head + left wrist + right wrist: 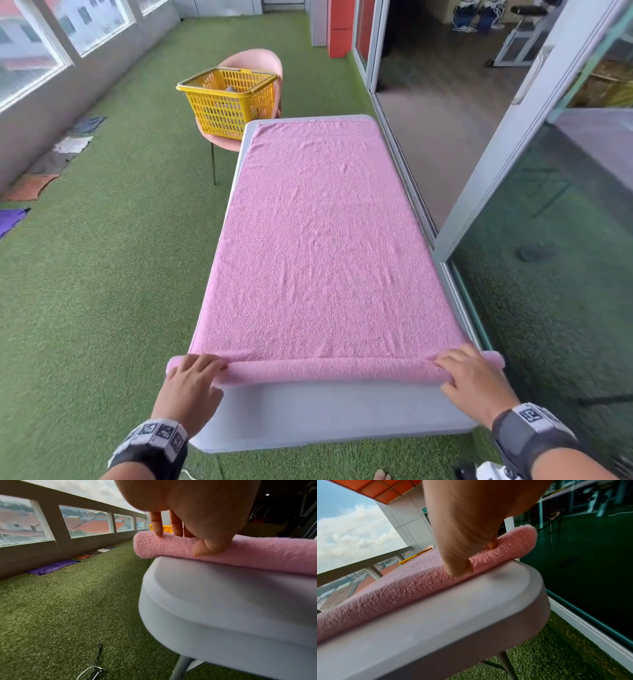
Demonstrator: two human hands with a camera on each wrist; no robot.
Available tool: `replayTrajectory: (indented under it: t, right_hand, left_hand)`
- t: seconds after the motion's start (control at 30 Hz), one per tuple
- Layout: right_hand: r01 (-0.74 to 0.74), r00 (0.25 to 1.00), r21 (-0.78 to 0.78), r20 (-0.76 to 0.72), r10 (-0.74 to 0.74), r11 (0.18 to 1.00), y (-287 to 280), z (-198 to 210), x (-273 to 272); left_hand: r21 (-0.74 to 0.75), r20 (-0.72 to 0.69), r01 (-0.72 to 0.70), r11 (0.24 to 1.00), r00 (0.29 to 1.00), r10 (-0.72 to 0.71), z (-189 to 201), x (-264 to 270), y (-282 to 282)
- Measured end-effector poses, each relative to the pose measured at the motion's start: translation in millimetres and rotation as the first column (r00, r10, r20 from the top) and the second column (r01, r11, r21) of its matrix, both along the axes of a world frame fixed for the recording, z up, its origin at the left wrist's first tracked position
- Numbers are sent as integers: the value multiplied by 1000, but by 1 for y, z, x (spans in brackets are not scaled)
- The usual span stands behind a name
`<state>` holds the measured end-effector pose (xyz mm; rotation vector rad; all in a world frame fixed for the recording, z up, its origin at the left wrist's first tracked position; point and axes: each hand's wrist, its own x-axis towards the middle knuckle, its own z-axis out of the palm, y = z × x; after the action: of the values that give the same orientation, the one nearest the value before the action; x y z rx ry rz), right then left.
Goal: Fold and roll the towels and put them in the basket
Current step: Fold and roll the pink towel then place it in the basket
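Two hands, the left hand (191,375) and right hand (471,371), curl fingers and thumbs around the rolled near end of a pink towel (325,240) on a white table (329,414).

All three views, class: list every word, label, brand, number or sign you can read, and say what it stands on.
No readable text appears in any view.
Left wristband: black-and-white square marker patterns, no letters or numbers.
Right wristband: the same kind of marker patterns, no text.
Small green sign on the wall: too small and blurred to read.
Pink towel, yellow basket, white table: no labels visible.
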<state>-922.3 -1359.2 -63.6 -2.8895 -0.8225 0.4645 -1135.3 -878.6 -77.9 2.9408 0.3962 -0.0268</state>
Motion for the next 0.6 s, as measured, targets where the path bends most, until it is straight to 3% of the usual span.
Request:
replayTrajectory:
  t: [0.2,0.43,0.6]
  right_hand:
    - [-19,1000,-85,-6,18,996,8,10,3]
    - [79,996,-135,-35,-84,988,4,2,14]
    - [136,990,-44,-20,-137,990,14,12,18]
  left_hand:
    - [29,-47,31,999,998,-30,6,-3,-1]
    - [118,-33,-11,993,999,15,-3,-9,-3]
    - [-14,-18,-109,994,994,109,3,8,1]
